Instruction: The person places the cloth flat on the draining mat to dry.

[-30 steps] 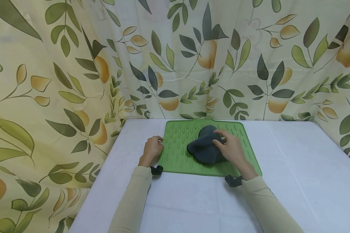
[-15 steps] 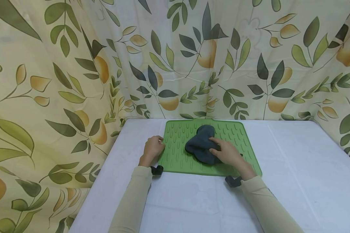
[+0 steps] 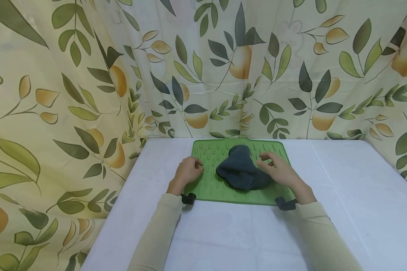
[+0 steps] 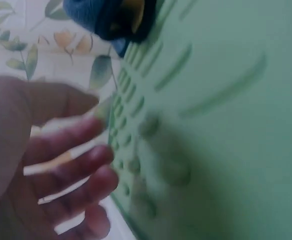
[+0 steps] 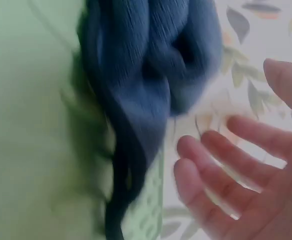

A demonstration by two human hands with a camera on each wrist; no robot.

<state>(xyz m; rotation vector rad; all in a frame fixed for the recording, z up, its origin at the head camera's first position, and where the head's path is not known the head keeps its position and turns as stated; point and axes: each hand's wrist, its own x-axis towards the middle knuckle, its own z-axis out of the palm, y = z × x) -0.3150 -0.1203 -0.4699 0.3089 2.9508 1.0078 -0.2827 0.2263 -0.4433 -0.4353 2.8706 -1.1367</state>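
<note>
A dark blue cloth (image 3: 239, 169), soft and folded into a rumpled heap, lies on the green ridged mat (image 3: 203, 188). My right hand (image 3: 278, 169) hovers just right of the cloth with fingers loosely bent and apart. In the right wrist view, a gap shows between those fingertips and the fabric's folds (image 5: 136, 95). Over the mat's left side is my left hand (image 3: 189, 170), its fingers relaxed and holding nothing. The left wrist view has its spread fingers (image 4: 81, 185) close above the mat's raised bumps, with a bit of the cloth (image 4: 111, 17) beyond them.
The mat sits on a table with a white cover (image 3: 224, 237). Behind and to the left hangs a curtain (image 3: 203, 67) printed with leaves and fruit. Black wrist camera mounts (image 3: 188, 198) stick out from both wrists.
My right hand touched the cloth, shifted it slightly left, then let go and drew back to the right. My left hand moved right, from the mat's left edge to over it.
</note>
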